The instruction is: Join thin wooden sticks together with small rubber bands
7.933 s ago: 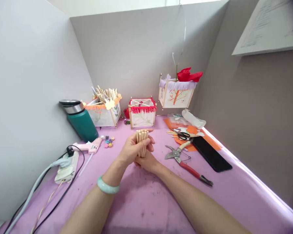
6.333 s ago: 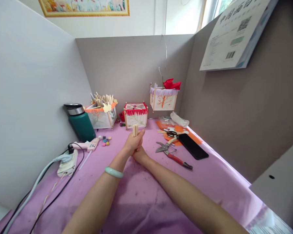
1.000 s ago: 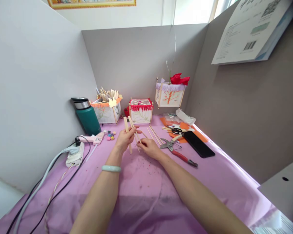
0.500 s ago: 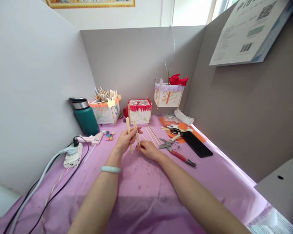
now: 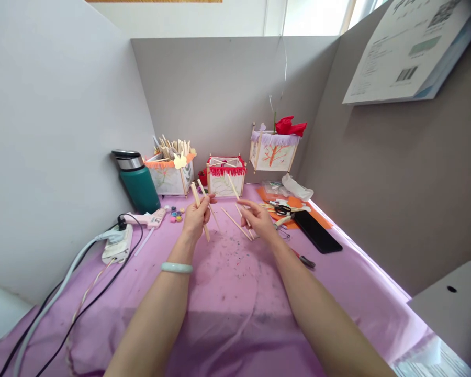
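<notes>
Thin pale wooden sticks (image 5: 201,209) sit in the middle of the frame: the left hand (image 5: 196,217) is closed around two of them, which slant up and to the left out of its fingers, their lower ends poking out below the palm. The right hand (image 5: 259,220), just to the right of centre, pinches a single pale wooden stick (image 5: 235,192) between thumb and fingers; it tilts up toward the left. The two hands are apart, both lifted a little above the surface. Between them, a few loose wooden sticks (image 5: 235,224) lie flat on the pink-purple cloth-covered surface (image 5: 227,314), which is flecked with small dark scraps. A pale green bangle (image 5: 176,267) circles the left wrist.

Along the back wall stand three small paper lantern boxes: one with an orange fringe, filled with flat wooden sticks (image 5: 170,173), one with a red fringe (image 5: 224,175), and one with a lilac fringe and a red paper flower (image 5: 275,149). A dark green flask with a steel lid (image 5: 137,183) stands at centre left. Below it lie a pink glue gun (image 5: 145,220) and a white power strip (image 5: 118,246) with cables running to the lower left. To the right of the hands are a black phone (image 5: 317,231), small black scissors (image 5: 280,209) on orange paper, and red-handled cutters (image 5: 304,259), partly hidden by the right forearm.
</notes>
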`<action>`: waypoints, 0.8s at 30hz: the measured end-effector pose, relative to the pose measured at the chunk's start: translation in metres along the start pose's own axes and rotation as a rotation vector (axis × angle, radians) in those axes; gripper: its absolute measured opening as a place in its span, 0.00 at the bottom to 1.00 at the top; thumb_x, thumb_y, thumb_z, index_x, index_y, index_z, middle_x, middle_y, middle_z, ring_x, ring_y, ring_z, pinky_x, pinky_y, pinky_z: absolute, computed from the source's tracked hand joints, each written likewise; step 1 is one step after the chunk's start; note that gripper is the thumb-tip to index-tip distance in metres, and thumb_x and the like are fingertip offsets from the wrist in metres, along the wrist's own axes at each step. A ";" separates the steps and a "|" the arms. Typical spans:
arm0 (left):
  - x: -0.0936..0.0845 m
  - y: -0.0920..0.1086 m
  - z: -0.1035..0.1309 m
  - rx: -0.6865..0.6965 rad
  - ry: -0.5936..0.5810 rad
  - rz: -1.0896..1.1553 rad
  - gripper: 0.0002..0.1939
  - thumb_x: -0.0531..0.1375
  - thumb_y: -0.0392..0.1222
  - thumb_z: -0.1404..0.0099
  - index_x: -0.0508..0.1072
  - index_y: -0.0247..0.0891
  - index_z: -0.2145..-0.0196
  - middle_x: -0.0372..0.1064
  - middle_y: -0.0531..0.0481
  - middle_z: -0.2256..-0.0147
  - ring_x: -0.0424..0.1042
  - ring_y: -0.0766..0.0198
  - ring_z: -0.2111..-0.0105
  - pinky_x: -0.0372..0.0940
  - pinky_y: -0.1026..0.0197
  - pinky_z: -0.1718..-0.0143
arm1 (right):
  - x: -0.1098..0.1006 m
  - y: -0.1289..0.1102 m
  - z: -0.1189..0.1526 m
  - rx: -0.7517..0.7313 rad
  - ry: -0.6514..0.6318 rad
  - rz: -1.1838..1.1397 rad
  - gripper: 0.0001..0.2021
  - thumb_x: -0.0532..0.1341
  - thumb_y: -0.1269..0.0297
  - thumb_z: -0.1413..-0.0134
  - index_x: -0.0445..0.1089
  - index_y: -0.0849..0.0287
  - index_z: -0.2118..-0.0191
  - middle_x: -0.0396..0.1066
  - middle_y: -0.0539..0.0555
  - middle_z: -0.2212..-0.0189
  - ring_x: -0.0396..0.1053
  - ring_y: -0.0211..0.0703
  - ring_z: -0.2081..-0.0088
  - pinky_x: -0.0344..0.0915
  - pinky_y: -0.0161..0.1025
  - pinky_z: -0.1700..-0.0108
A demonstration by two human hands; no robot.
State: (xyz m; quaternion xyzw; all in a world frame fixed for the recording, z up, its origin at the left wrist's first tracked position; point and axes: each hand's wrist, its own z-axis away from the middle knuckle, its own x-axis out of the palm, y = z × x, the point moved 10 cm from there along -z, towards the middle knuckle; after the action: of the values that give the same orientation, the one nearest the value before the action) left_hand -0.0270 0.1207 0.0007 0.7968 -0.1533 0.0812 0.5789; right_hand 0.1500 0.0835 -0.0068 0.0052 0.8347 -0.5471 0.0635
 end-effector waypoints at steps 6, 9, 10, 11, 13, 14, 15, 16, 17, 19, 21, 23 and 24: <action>0.007 0.000 0.003 0.030 -0.053 -0.027 0.19 0.62 0.51 0.44 0.75 0.33 0.60 0.70 0.47 0.66 0.48 0.81 0.88 0.38 0.66 0.87 | 0.001 -0.023 0.006 0.024 -0.129 -0.373 0.15 0.59 0.54 0.52 0.66 0.57 0.61 0.74 0.55 0.69 0.72 0.43 0.71 0.64 0.37 0.73; 0.012 -0.003 0.004 0.027 -0.091 -0.061 0.19 0.61 0.51 0.43 0.75 0.33 0.60 0.71 0.46 0.66 0.49 0.81 0.88 0.38 0.66 0.87 | -0.016 -0.029 0.004 -0.032 0.016 -0.341 0.12 0.59 0.53 0.49 0.64 0.56 0.65 0.69 0.49 0.79 0.64 0.36 0.81 0.59 0.33 0.78; 0.015 -0.004 0.005 0.024 -0.105 -0.070 0.19 0.61 0.51 0.42 0.75 0.33 0.59 0.71 0.46 0.66 0.49 0.80 0.87 0.38 0.66 0.87 | -0.023 -0.029 0.003 -0.046 0.078 -0.305 0.12 0.58 0.52 0.48 0.64 0.56 0.67 0.65 0.46 0.84 0.59 0.34 0.84 0.55 0.32 0.81; 0.017 -0.005 0.005 0.021 -0.120 -0.077 0.19 0.61 0.51 0.42 0.75 0.33 0.59 0.71 0.45 0.66 0.49 0.80 0.87 0.39 0.66 0.87 | -0.028 -0.028 0.002 -0.059 0.129 -0.264 0.12 0.57 0.51 0.47 0.64 0.56 0.68 0.60 0.44 0.87 0.54 0.32 0.86 0.52 0.31 0.82; 0.023 -0.006 0.008 0.010 -0.164 -0.091 0.19 0.61 0.51 0.42 0.75 0.33 0.59 0.72 0.45 0.66 0.49 0.80 0.87 0.40 0.66 0.86 | -0.030 -0.025 0.001 -0.072 0.172 -0.177 0.13 0.56 0.51 0.46 0.64 0.56 0.69 0.55 0.42 0.89 0.48 0.31 0.87 0.47 0.31 0.83; 0.027 -0.008 0.009 0.001 -0.190 -0.101 0.19 0.61 0.51 0.42 0.75 0.33 0.59 0.72 0.45 0.66 0.49 0.80 0.87 0.40 0.66 0.86 | -0.028 -0.021 0.000 -0.071 0.168 -0.129 0.14 0.55 0.50 0.45 0.65 0.57 0.68 0.54 0.42 0.89 0.48 0.31 0.87 0.46 0.31 0.83; 0.030 -0.009 0.010 -0.008 -0.216 -0.113 0.19 0.61 0.51 0.42 0.75 0.33 0.59 0.72 0.45 0.66 0.49 0.79 0.86 0.41 0.66 0.86 | -0.023 -0.018 0.000 -0.066 0.151 -0.075 0.14 0.55 0.50 0.44 0.65 0.57 0.68 0.54 0.43 0.88 0.49 0.32 0.86 0.47 0.31 0.82; 0.033 -0.010 0.011 -0.016 -0.238 -0.125 0.19 0.60 0.51 0.42 0.75 0.33 0.59 0.72 0.45 0.66 0.49 0.79 0.86 0.42 0.66 0.86 | -0.016 -0.014 0.000 -0.063 0.124 -0.003 0.15 0.54 0.50 0.44 0.65 0.58 0.69 0.56 0.43 0.87 0.51 0.32 0.85 0.48 0.31 0.81; 0.035 -0.010 0.012 -0.021 -0.254 -0.136 0.20 0.60 0.51 0.42 0.75 0.33 0.59 0.72 0.45 0.66 0.50 0.79 0.86 0.42 0.66 0.86 | -0.008 -0.011 0.000 -0.067 0.084 0.091 0.15 0.54 0.51 0.44 0.65 0.58 0.70 0.57 0.44 0.86 0.53 0.33 0.83 0.50 0.31 0.79; 0.035 -0.010 0.013 -0.021 -0.256 -0.153 0.20 0.60 0.52 0.41 0.75 0.33 0.59 0.72 0.46 0.69 0.50 0.78 0.86 0.42 0.66 0.85 | 0.013 -0.008 0.003 -0.108 -0.022 0.312 0.15 0.56 0.54 0.46 0.65 0.58 0.76 0.59 0.45 0.84 0.56 0.33 0.80 0.52 0.32 0.75; 0.033 -0.009 0.013 -0.015 -0.248 -0.171 0.20 0.59 0.53 0.41 0.75 0.33 0.60 0.67 0.51 0.79 0.49 0.76 0.86 0.42 0.66 0.85 | 0.033 -0.008 0.006 -0.181 -0.111 0.472 0.15 0.57 0.57 0.45 0.63 0.59 0.79 0.61 0.47 0.82 0.58 0.34 0.77 0.54 0.32 0.71; 0.032 -0.009 0.014 -0.013 -0.254 -0.185 0.22 0.57 0.55 0.40 0.75 0.32 0.61 0.56 0.57 0.87 0.48 0.74 0.87 0.41 0.67 0.84 | 0.043 -0.008 0.009 -0.231 -0.138 0.498 0.15 0.55 0.59 0.43 0.66 0.59 0.78 0.64 0.48 0.79 0.60 0.35 0.74 0.55 0.33 0.68; 0.033 -0.009 0.014 -0.013 -0.265 -0.188 0.22 0.57 0.55 0.39 0.75 0.32 0.60 0.52 0.58 0.88 0.48 0.74 0.87 0.42 0.67 0.83 | 0.045 -0.007 0.009 -0.235 -0.134 0.478 0.14 0.55 0.59 0.43 0.68 0.58 0.76 0.65 0.49 0.78 0.62 0.35 0.73 0.56 0.33 0.67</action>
State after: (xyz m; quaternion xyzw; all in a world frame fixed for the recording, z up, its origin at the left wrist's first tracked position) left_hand 0.0065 0.1046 -0.0016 0.8075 -0.1536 -0.0798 0.5638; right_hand 0.1053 0.0694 -0.0088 0.1584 0.8614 -0.4151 0.2462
